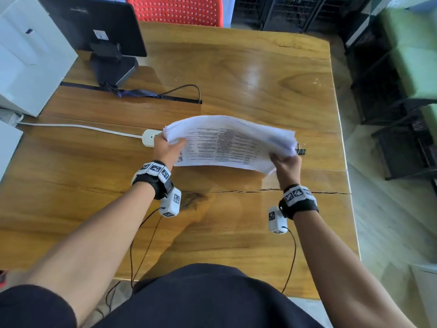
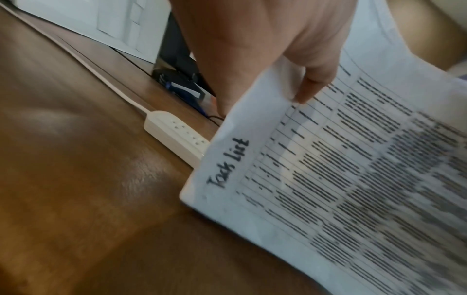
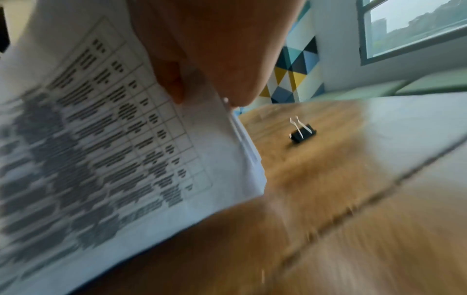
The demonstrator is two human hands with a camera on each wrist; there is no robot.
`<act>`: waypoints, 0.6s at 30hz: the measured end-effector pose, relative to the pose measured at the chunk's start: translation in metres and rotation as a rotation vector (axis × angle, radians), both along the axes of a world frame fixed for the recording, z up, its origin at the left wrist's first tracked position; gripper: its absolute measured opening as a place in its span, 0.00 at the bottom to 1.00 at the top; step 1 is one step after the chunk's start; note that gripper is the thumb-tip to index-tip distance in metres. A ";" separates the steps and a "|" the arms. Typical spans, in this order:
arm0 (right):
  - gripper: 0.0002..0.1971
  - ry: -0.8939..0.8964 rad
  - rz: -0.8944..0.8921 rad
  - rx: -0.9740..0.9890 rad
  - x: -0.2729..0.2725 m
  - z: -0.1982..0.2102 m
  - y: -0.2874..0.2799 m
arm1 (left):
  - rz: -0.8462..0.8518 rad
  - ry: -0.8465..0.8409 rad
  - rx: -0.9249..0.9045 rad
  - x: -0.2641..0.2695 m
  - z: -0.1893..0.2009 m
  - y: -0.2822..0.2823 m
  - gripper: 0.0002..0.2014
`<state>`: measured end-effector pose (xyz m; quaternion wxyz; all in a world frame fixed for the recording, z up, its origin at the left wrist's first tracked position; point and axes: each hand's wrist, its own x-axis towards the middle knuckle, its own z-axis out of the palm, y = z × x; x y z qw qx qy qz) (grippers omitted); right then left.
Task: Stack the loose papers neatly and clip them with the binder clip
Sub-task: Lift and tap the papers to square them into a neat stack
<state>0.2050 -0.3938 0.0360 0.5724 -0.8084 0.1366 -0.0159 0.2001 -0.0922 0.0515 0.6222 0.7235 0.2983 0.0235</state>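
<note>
The left hand grips the left short edge of the stack of papers, thumb on the printed top sheet and the other fingers curled beneath. The right hand grips the opposite edge the same way, thumb pressed on the top sheet near the corner. Both hands are clamped on the stack.

The stack is held between the two hands, lifted off the wooden table, and bows upward in the middle. The top sheet carries a printed table of text rows; a handwritten heading near the left-hand edge appears to read "Task List", slightly blurred. At the right-hand edge, the sheet edges sit slightly stepped rather than flush.

The binder clip lies on the table, just beyond the right end of the stack and apart from it. It is black, with both wire handles raised. The head view shows it partly hidden behind the paper edge.

A white power strip lies on the table just beyond the left hand, its cable running away to the left. Farther back on the left stands a dark monitor on its base, beside a white box. A red chair stands at the far side of the table. No containers are visible on the table surface.
</note>
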 end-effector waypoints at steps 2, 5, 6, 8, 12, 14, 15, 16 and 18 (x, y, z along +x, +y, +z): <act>0.09 -0.029 0.091 -0.011 0.014 0.027 -0.008 | -0.023 0.030 -0.064 0.003 -0.004 0.013 0.09; 0.15 -0.043 0.250 0.017 0.038 0.076 -0.009 | -0.066 0.084 -0.214 0.000 -0.013 0.023 0.10; 0.15 -0.058 0.289 0.003 0.046 0.088 -0.008 | -0.089 0.112 -0.205 -0.001 -0.015 0.022 0.14; 0.15 -0.126 0.378 -0.055 0.058 0.115 -0.003 | -0.129 0.127 -0.091 0.001 -0.013 0.018 0.27; 0.13 -0.194 0.532 -0.362 0.074 0.156 0.016 | -0.236 -0.127 0.167 0.013 0.024 -0.004 0.46; 0.11 -0.215 0.579 -0.596 0.075 0.171 0.031 | -0.427 -0.267 0.149 0.024 0.048 -0.022 0.47; 0.12 -0.219 0.592 -0.705 0.074 0.177 0.040 | -0.518 -0.294 0.133 0.028 0.061 -0.031 0.45; 0.14 -0.222 0.608 -0.797 0.072 0.181 0.048 | -0.561 -0.268 0.092 0.034 0.067 -0.038 0.42; 0.16 -0.239 0.655 -0.933 0.067 0.187 0.060 | -0.535 -0.244 -0.018 0.038 0.075 -0.046 0.35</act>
